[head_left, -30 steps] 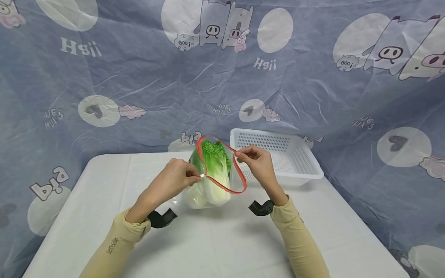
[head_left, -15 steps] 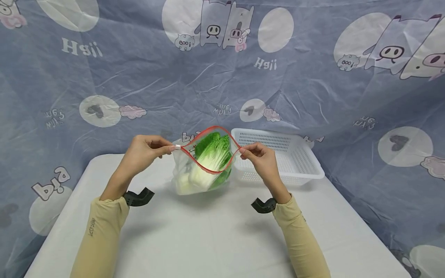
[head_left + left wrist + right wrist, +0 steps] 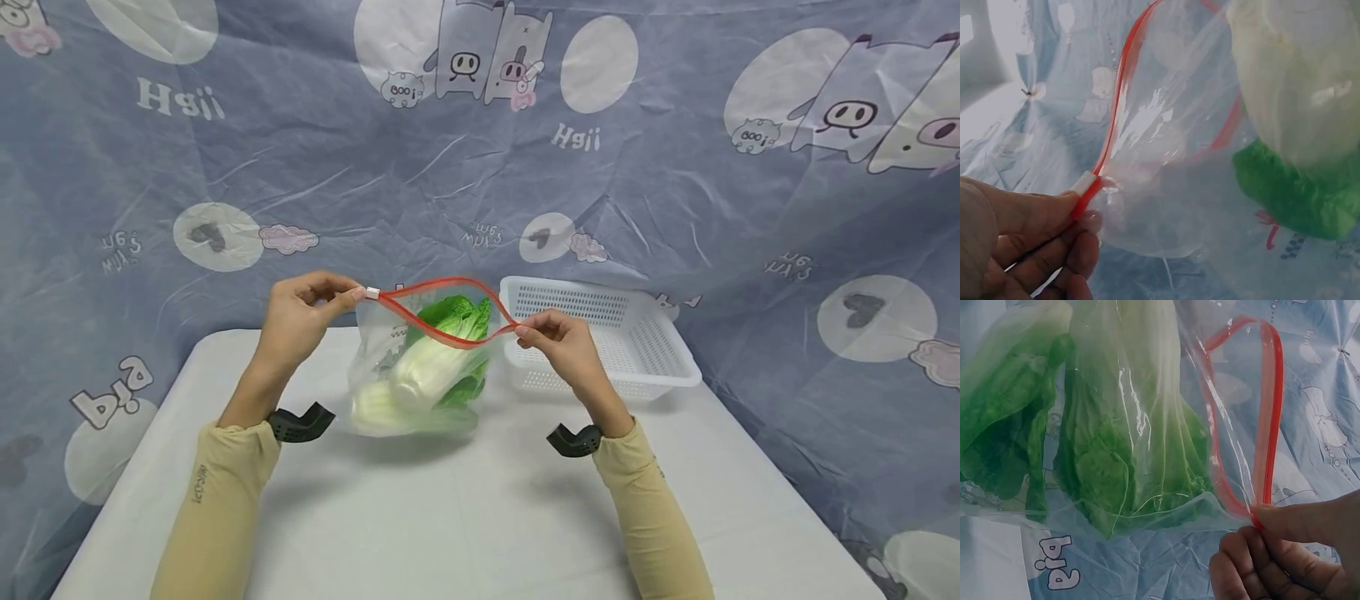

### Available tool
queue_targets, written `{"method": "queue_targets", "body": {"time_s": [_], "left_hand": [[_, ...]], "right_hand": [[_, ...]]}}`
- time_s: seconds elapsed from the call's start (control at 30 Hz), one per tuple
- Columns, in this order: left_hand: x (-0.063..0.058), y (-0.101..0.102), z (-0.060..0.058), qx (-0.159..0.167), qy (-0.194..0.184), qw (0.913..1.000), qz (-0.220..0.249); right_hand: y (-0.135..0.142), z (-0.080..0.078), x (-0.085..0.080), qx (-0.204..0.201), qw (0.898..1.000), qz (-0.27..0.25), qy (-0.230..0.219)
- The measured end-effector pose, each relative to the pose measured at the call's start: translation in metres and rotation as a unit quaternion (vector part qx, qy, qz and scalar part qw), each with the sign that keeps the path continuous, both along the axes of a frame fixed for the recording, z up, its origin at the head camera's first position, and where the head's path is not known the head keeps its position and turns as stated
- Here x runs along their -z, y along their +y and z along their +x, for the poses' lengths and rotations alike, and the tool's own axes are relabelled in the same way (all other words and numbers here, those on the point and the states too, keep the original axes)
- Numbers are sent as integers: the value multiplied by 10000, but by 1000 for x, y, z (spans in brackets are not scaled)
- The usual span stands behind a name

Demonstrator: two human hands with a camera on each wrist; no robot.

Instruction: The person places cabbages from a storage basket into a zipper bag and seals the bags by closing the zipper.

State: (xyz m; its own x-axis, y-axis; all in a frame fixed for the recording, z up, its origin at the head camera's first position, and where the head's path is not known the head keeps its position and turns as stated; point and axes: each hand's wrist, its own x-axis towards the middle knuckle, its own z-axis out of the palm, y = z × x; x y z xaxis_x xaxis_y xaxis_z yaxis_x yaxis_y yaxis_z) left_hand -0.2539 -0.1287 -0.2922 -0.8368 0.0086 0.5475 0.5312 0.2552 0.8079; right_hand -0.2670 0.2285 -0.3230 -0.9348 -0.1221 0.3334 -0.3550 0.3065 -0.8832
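A clear zip-lock bag (image 3: 373,346) with a red zip rim hangs between both hands, its mouth parted. Inside lie Chinese cabbages (image 3: 431,367); two leafy heads (image 3: 1141,444) show through the plastic in the right wrist view. At the bag's left corner, the left hand (image 3: 300,317) pinches the rim at the white slider (image 3: 372,292) between thumb and fingers. The right hand (image 3: 562,343) pinches the opposite corner of the red rim, also seen close up in the right wrist view. Whether the bag's bottom touches the table cannot be told.
A white perforated plastic basket (image 3: 637,379) stands behind and beside the right hand, near the table's back edge. The white-covered table (image 3: 450,517) stretches below the bag. A blue-grey printed cloth (image 3: 337,167) hangs along the back and sides.
The left hand has moved left and up with the slider corner, stretching the bag's mouth sideways. The bag and cabbages have swung leftward and tilted. The right hand has hardly moved.
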Motion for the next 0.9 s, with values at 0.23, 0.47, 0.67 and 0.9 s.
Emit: {"method": "queue_targets", "body": {"time_s": [0.23,0.47,0.67,0.9], "left_hand": [[0,23,3,240,771,9941,727],[1,39,14,-3,1044,9943,235],[6,59,21,-40,1228,9914,-461],[12,73,28,318,1218,9902,-606]], "right_hand": [[-3,-6,0,-172,9994,305,-43],[-21,-4,-26,-317,9947,591,777],[-53,8,-54,-1013,9776,1214,1388],[-77,17,-65,-1609,9474,2111,1788]]}}
